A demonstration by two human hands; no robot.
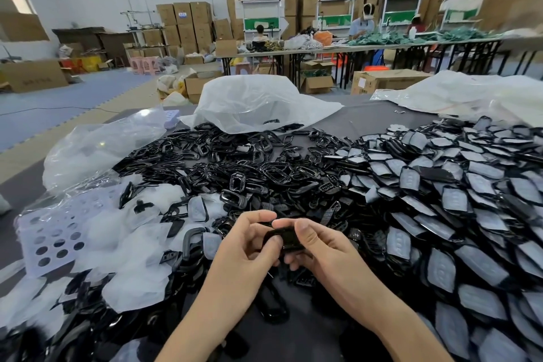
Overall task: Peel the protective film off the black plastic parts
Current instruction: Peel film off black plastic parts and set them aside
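Low in the middle of the head view, both my hands hold one small black plastic part [286, 237]. My left hand [246, 241] grips its left end, thumb on top. My right hand [316, 239] pinches its right side with thumb and fingers curled round it. I cannot make out any film on this part. To the right lies a big heap of black parts with grey film [446, 194]. A pile of glossy black frames [235, 167] fills the centre. Loose peeled film pieces [129, 247] lie at the left.
A large white plastic bag [252, 103] sits behind the piles, a clear bag [97, 147] at the left, another white bag [458, 94] at the far right. A perforated lilac sheet [53, 241] lies at left. Beyond are cardboard boxes and seated people at tables.
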